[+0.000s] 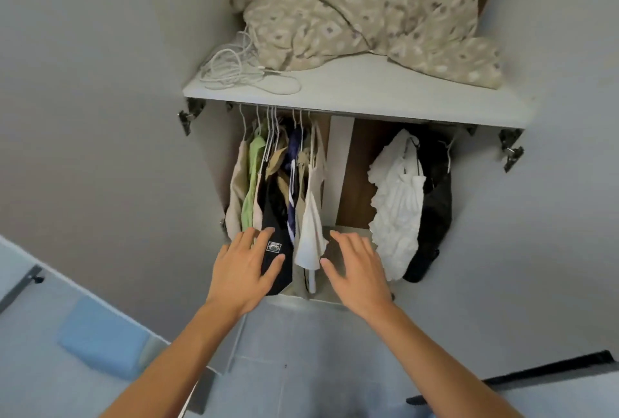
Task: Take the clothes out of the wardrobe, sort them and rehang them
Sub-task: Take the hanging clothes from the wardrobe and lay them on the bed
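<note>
Black garment (pixel 276 216) apparently touches left hand (pixel 243 270).

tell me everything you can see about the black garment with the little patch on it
The black garment hangs from the rail in the left group of clothes, between pale pink and beige pieces on one side and a navy one on the other. The fabric looks dark and soft. A small square patch with a white border sits near its lower end. It hangs straight down, its bottom edge reaching the wardrobe's lower edge. The left hand touches it with straight, spread fingers, thumb under the patch.
</note>
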Tool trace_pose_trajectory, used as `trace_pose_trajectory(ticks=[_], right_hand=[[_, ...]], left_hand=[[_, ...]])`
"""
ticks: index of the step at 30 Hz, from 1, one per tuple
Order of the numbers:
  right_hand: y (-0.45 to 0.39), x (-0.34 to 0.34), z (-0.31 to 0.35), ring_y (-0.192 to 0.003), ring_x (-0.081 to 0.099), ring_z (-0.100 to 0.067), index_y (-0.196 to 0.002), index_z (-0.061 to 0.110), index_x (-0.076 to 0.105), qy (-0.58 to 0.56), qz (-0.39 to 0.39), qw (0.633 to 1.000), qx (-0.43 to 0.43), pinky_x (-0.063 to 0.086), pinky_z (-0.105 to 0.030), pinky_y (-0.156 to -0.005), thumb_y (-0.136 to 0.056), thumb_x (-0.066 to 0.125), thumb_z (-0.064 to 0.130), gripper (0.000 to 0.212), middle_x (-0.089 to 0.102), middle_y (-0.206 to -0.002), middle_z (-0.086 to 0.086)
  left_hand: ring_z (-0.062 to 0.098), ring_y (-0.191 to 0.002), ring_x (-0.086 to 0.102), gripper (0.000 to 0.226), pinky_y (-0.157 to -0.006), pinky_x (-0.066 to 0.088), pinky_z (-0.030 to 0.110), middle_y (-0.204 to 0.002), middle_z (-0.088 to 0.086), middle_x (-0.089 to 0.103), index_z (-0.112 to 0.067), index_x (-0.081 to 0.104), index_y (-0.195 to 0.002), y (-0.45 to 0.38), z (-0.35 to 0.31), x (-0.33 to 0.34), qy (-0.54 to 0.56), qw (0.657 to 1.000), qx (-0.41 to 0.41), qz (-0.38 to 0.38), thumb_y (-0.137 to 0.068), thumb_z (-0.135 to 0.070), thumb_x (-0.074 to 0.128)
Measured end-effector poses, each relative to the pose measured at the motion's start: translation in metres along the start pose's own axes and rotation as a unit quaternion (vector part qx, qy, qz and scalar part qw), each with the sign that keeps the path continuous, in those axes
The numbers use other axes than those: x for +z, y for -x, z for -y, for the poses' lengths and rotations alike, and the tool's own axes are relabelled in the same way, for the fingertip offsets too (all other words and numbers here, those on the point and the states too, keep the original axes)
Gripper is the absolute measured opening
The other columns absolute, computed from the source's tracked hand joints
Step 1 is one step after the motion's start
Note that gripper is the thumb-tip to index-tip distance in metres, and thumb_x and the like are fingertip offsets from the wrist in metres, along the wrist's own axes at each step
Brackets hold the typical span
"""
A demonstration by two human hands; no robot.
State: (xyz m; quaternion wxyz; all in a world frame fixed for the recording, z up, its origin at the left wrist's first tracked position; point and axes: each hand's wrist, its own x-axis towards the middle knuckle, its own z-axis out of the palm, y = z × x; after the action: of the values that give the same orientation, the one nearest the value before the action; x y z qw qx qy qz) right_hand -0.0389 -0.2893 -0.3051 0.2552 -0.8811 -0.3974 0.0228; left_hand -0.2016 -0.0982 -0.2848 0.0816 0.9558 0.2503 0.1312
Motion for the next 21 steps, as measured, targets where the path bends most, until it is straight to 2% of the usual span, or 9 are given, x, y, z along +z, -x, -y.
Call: trace_pose_trajectory(ticks=[7, 11, 15, 19, 21], right_hand=[[-0.035, -0.027, -0.071, -0.135, 0.042, -0.016, -0.153, 0.029, 0.043, 0.012, -0.025, 0.999, 0.042, 0.043, -0.035, -0.108, -0.102, 0.048, 0.055, 0.058, 0.05, -0.144, 0.008], [-0.048, -0.039, -0.105, -0.134, 0.044, -0.017, -0.154, 0.028, 0.042, 0.014, -0.033, 0.997, 0.074, 0.046, -0.037, -0.108, -0.102, 0.048, 0.056, 0.059, 0.05, -0.145, 0.008], [-0.06, -0.044, -0.132, -0.135, 0.043, -0.018, -0.155, 0.03, 0.04, 0.017, -0.044, 0.992, 0.119, 0.045, -0.039, -0.11, -0.102, 0.045, 0.059, 0.06, 0.048, -0.147, 0.008], [-0.069, -0.048, -0.149, -0.134, 0.043, -0.019, -0.154, 0.03, 0.041, 0.025, -0.054, 0.986, 0.157, 0.046, -0.039, -0.109, -0.097, 0.03, 0.067, 0.068, 0.048, -0.148, 0.007], [-0.075, -0.049, -0.159, -0.134, 0.045, -0.021, -0.153, 0.029, 0.042, 0.026, -0.065, 0.981, 0.183, 0.047, -0.04, -0.109, -0.097, 0.03, 0.067, 0.069, 0.049, -0.147, 0.005]], left_hand=[[0.021, -0.109, 0.055, 0.064, -0.084, 0.048, 0.039, -0.12, -0.005, 0.054, -0.024, 0.047, -0.149, -0.076, -0.062, 0.032, 0.014, 0.999, 0.042, 0.025, -0.103, -0.065, 0.031], [0.022, -0.115, 0.055, 0.066, -0.087, 0.051, 0.042, -0.126, -0.002, 0.056, -0.023, 0.047, -0.148, -0.111, -0.089, 0.046, 0.014, 0.996, 0.069, 0.046, -0.103, -0.067, 0.028], [0.022, -0.114, 0.057, 0.061, -0.089, 0.052, 0.042, -0.124, -0.002, 0.058, -0.024, 0.049, -0.146, -0.143, -0.11, 0.06, 0.026, 0.992, 0.109, 0.05, -0.104, -0.064, 0.03], [0.023, -0.114, 0.057, 0.06, -0.091, 0.052, 0.042, -0.124, -0.001, 0.059, -0.023, 0.048, -0.145, -0.177, -0.122, 0.08, 0.036, 0.987, 0.142, 0.063, -0.104, -0.063, 0.031], [0.023, -0.117, 0.056, 0.06, -0.092, 0.052, 0.042, -0.127, -0.001, 0.059, -0.023, 0.045, -0.148, -0.197, -0.13, 0.092, 0.048, 0.983, 0.157, 0.076, -0.105, -0.062, 0.031]])
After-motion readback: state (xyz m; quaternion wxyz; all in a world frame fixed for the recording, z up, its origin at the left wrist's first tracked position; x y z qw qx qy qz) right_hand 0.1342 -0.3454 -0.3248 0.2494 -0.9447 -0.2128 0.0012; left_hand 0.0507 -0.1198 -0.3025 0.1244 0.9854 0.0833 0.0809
